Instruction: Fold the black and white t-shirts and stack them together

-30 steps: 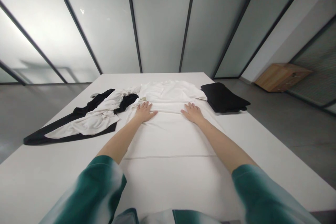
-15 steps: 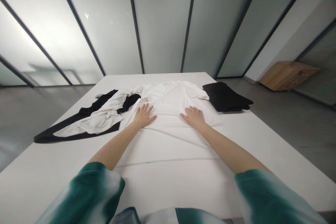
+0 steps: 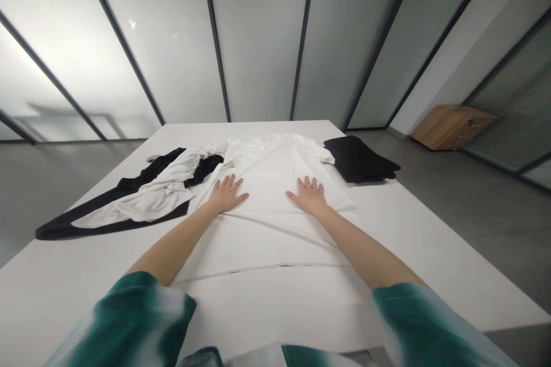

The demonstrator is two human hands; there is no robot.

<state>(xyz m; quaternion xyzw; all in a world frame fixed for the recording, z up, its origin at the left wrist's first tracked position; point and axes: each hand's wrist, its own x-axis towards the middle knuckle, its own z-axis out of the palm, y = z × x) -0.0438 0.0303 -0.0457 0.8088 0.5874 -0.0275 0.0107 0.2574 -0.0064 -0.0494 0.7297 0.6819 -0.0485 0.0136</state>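
A white T-shirt lies spread on the white table, its hem toward me and its collar at the far side. My left hand rests flat on the left part of the shirt, fingers spread. On the right part, my right hand also presses flat with its fingers apart. A few creases run across the cloth just below both palms. Neither hand grips anything.
Left of the shirt lies a loose heap of white clothing and black clothing. A folded black stack sits at the right on the table. Beyond stand frosted glass panels and a wooden cabinet.
My view has shifted slightly to the right. Both hands have slid a little toward me over the shirt, and the creases in its middle look smoother. They stay flat and open.
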